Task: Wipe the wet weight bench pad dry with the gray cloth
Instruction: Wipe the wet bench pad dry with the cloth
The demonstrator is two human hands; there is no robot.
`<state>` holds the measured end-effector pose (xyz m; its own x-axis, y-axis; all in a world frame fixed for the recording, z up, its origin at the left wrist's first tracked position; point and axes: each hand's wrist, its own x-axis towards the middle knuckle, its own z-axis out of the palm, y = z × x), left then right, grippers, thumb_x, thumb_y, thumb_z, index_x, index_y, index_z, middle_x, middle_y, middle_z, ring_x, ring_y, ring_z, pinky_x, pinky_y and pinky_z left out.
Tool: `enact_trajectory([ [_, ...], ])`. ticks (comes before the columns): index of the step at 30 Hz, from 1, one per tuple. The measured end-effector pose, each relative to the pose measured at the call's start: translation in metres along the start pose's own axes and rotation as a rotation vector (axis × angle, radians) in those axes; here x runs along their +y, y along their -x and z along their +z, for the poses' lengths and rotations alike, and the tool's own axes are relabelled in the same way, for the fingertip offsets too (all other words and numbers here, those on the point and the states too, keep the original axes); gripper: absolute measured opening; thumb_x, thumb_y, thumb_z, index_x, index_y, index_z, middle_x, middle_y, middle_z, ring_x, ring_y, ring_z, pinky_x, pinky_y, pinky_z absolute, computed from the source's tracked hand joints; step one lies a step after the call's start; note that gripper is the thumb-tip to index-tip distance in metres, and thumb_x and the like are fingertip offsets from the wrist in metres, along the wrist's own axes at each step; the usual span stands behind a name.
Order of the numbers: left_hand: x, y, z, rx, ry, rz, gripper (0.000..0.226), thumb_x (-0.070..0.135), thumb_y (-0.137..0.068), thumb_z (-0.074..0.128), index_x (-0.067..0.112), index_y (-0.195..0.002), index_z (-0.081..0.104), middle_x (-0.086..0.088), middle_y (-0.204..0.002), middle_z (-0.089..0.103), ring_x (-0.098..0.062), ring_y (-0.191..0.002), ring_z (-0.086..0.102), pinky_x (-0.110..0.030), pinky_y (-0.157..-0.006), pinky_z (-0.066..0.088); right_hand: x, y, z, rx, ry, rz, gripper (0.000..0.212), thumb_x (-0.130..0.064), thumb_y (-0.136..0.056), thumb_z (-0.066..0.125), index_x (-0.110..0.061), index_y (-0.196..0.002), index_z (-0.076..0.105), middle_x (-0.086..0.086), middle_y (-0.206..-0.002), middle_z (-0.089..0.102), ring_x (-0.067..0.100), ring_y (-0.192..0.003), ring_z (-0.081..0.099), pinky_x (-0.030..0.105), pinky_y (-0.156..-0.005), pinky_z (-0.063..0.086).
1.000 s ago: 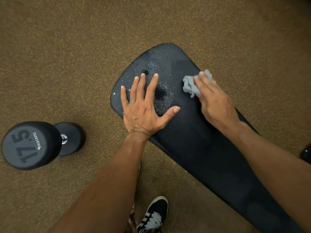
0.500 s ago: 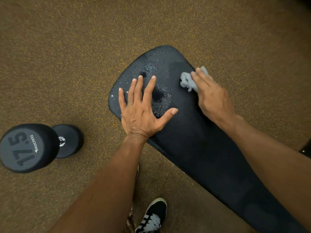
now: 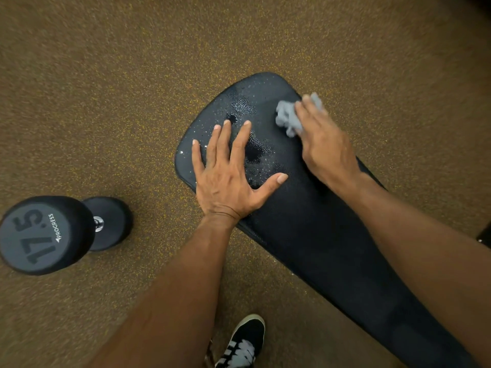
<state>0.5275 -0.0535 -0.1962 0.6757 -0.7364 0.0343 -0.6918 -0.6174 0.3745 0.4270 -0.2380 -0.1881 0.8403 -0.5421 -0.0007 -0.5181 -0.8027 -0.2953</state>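
I find the bench pad only partly wiped. My right hand, at two o'clock, presses the bunched gray cloth to the pad's far right edge, fingers closed over it. My left hand lies flat, fingers spread, holding nothing. Water droplets remain between the hands and toward twelve o'clock; the near stretch looks dry.
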Motion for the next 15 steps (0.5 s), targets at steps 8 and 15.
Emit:
enact_trajectory([
  [8,0.000,0.000,-0.001,-0.003,-0.007,0.005,0.109,0.095,-0.076,0.011,0.026,-0.158,0.030,-0.008,-0.162,0.034,-0.026,-0.152,0.027,-0.058,-0.123,0.011,-0.022,-0.014,0.011,0.019,-0.028,-0.055,0.046,-0.019,-0.104,0.044,-0.008,-0.149,0.044,0.010,-0.157,0.039,0.032,-0.147,0.032,0.047,-0.114,0.038],
  [15,0.001,0.000,-0.001,-0.016,-0.016,-0.004,0.109,0.096,-0.075,0.010,0.028,-0.158,0.027,-0.008,-0.163,0.033,-0.026,-0.152,0.025,-0.058,-0.123,0.010,0.008,-0.011,-0.013,-0.035,0.010,-0.014,0.047,-0.021,-0.107,0.039,-0.011,-0.152,0.038,0.007,-0.161,0.033,0.023,-0.148,0.030,0.043,-0.118,0.032],
])
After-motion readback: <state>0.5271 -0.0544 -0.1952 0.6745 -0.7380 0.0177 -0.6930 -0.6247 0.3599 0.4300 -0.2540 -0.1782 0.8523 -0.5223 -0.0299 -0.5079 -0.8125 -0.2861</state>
